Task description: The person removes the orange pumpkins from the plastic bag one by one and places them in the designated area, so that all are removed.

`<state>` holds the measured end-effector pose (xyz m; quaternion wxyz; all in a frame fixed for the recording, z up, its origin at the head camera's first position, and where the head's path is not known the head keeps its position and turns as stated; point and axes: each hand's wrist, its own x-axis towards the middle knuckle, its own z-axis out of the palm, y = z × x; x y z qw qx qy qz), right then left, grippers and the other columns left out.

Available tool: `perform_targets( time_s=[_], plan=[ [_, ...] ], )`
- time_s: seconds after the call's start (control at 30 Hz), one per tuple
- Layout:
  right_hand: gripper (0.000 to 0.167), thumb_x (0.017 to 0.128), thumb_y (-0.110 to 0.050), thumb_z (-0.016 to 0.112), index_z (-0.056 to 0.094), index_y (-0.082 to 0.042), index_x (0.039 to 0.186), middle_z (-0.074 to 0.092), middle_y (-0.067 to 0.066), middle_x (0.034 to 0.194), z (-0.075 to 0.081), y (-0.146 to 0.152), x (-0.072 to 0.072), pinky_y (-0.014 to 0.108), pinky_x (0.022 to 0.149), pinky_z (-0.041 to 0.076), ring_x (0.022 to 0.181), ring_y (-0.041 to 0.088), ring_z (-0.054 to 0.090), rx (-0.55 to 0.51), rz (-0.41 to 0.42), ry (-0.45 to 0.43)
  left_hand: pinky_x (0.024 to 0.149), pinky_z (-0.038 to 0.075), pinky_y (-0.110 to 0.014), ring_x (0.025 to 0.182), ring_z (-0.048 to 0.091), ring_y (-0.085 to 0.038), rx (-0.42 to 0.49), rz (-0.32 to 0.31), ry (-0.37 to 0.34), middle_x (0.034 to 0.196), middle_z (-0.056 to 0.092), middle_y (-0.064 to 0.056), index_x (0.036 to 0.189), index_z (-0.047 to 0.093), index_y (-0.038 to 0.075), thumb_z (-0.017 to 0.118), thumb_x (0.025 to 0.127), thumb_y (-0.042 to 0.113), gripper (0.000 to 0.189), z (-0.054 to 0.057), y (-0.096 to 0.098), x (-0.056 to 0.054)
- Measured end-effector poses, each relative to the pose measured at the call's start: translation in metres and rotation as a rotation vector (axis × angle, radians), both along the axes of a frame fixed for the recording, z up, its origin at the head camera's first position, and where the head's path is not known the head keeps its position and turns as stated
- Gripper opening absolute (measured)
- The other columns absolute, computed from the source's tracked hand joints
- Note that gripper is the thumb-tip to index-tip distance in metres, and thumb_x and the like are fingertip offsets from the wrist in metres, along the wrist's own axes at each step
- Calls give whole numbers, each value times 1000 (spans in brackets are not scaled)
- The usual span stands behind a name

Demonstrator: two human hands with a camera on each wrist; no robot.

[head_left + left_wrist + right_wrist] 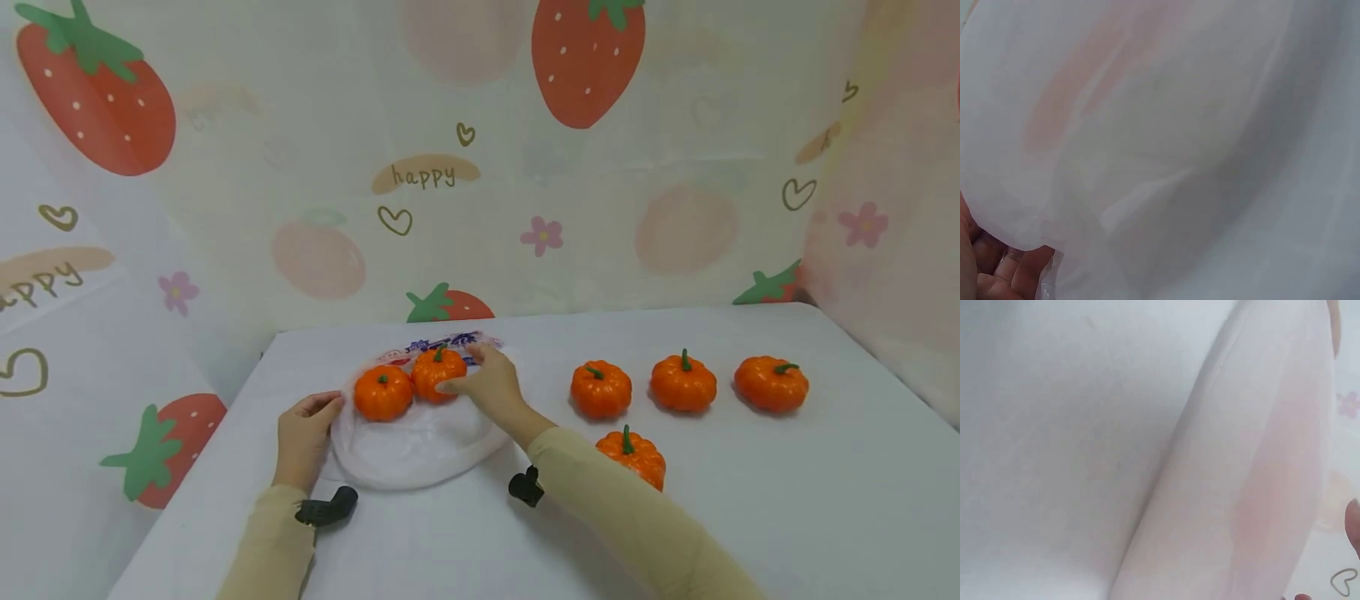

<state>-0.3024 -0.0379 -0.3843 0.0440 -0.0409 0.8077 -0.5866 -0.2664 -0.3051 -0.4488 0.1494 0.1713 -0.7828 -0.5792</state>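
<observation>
Two small orange pumpkins with green stems, the left pumpkin (pixel 383 393) and the right pumpkin (pixel 433 373), sit side by side at a white plastic bag (pixel 420 454) with blue and red print. At the bag's left edge, my left hand (pixel 303 433) pinches the thin plastic between thumb and fingers. My right hand (pixel 491 383) reaches over the bag from the right. Its thumb overlaps the lower front of the right pumpkin, and its fingers stand spread at that pumpkin's upper right. Pale plastic (pixel 1166 156) fills most of the left wrist view; fingers (pixel 1025 275) show bottom left.
To the right stand a row of three more pumpkins: one (pixel 601 390), another (pixel 683 383) and a third (pixel 771 384). A further pumpkin (pixel 633 457) lies nearer me, partly behind my right sleeve (pixel 630 508). The white table (pixel 750 492) meets a printed curtain (pixel 525 275) behind.
</observation>
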Motion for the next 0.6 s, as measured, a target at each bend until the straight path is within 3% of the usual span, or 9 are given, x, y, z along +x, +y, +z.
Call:
perform_targets(
  time_s=[0.2, 0.6],
  plan=[
    [72, 80, -20, 84, 51, -7, 143, 51, 12, 149, -10, -12, -10, 43, 115, 40, 140, 30, 45, 28, -24, -10, 78, 47, -8, 94, 55, -5, -8, -6, -4, 96, 66, 14, 121, 68, 3, 66, 96, 30, 37, -3, 0, -1],
    [78, 76, -17, 87, 50, -4, 143, 50, 14, 150, -13, -20, -21, 44, 115, 39, 140, 32, 45, 48, -46, -44, 76, 47, -8, 92, 55, -4, 4, -4, 4, 93, 65, 16, 120, 68, 2, 67, 96, 28, 36, -5, -1, -3]
  ],
)
